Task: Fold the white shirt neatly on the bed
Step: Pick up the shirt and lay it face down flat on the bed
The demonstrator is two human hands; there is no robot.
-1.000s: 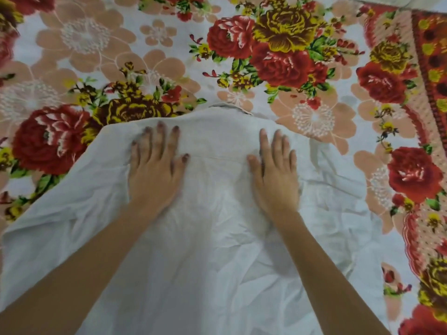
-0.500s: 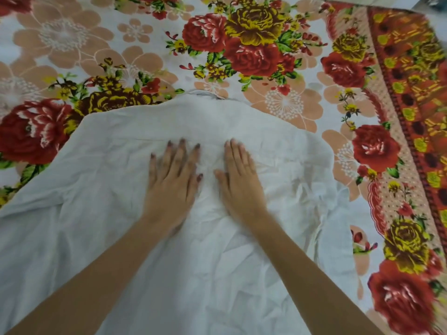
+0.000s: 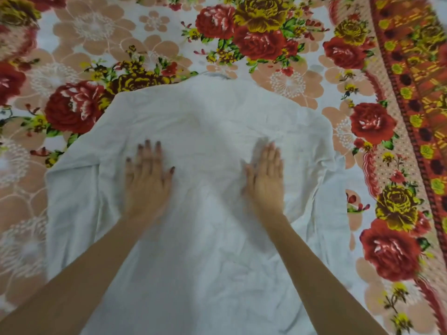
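Observation:
The white shirt (image 3: 212,122) lies spread flat on the bed, back side up, collar at the far end and its body running toward me out of the lower edge. My left hand (image 3: 147,177) rests palm down on the shirt's left half, fingers spread and blurred by motion. My right hand (image 3: 266,177) lies palm down on the right half, fingers together. Neither hand grips the cloth. The fabric between them is lightly wrinkled. A sleeve (image 3: 331,201) hangs folded along the right side, another (image 3: 70,197) along the left.
The bed is covered by a floral sheet (image 3: 285,81) with red and yellow roses on peach flowers. A red and orange patterned border (image 3: 411,93) runs down the right side. Sheet shows on the left, right and far sides of the shirt.
Both hands, close together at the shirt's middle half a second ago, have slid apart and toward me across the cloth. The view has shifted a little.

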